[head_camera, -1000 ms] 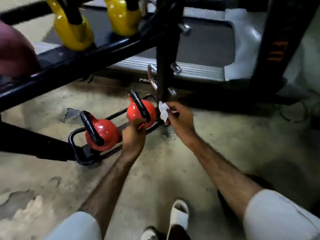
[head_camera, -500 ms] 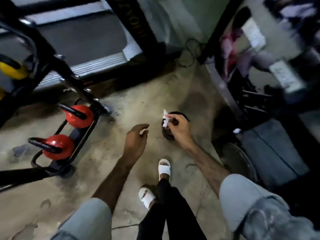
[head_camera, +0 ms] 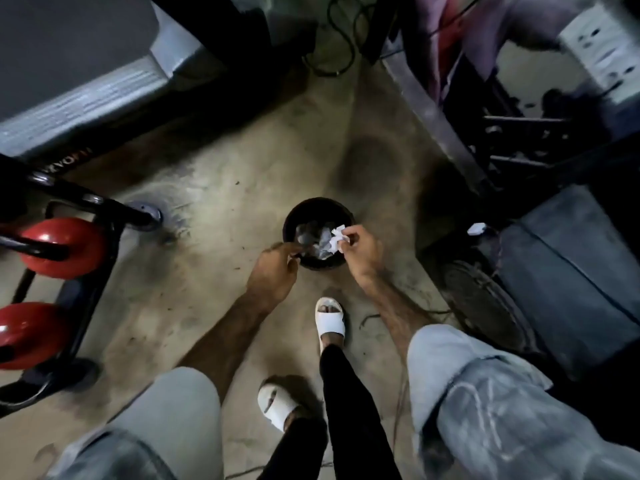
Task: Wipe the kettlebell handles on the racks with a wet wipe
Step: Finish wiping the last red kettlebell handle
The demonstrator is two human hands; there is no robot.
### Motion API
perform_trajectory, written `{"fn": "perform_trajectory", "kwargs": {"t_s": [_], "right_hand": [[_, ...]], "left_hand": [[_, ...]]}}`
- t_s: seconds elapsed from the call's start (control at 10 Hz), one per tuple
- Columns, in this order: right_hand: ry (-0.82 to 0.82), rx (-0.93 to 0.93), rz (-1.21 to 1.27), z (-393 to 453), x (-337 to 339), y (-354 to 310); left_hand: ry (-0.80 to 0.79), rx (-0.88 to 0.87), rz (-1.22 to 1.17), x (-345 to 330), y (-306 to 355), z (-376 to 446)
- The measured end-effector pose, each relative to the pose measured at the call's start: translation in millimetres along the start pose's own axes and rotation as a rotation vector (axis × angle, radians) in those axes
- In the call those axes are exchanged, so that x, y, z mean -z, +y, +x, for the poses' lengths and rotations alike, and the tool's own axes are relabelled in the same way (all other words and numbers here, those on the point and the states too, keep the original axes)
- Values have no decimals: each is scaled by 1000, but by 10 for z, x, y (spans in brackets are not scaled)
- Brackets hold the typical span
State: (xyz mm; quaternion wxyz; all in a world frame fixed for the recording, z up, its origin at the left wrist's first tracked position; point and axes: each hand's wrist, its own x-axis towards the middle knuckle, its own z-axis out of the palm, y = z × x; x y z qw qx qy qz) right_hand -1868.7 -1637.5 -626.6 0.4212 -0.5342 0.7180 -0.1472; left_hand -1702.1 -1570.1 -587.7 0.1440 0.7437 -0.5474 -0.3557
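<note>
We pinch the crumpled wet wipe (head_camera: 336,239) in our right hand (head_camera: 360,249) over the bin (head_camera: 291,216) (already holding scraps). Our left hand (head_camera: 273,271) hangs loosely curled, empty. Let go off-centre and it may land on the floor (head_camera: 207,209).

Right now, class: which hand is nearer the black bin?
About level. The right hand holds the wipe over the black bin; the left hand is at its near rim.

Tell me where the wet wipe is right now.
Head view, centre: the crumpled wet wipe is pinched in the right hand over the small black bin on the floor.
</note>
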Motion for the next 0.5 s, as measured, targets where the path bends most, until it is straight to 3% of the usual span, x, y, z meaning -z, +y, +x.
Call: {"fn": "perform_trajectory", "kwargs": {"t_s": [0.3,0.5], "right_hand": [[-100,43,-176,1288,-1165,870],[-191,80,-272,1424,-1153,768]], "left_hand": [[-14,97,8,-1173,-819,1245],[-10,192,9,-1165,-918,1316]]}}
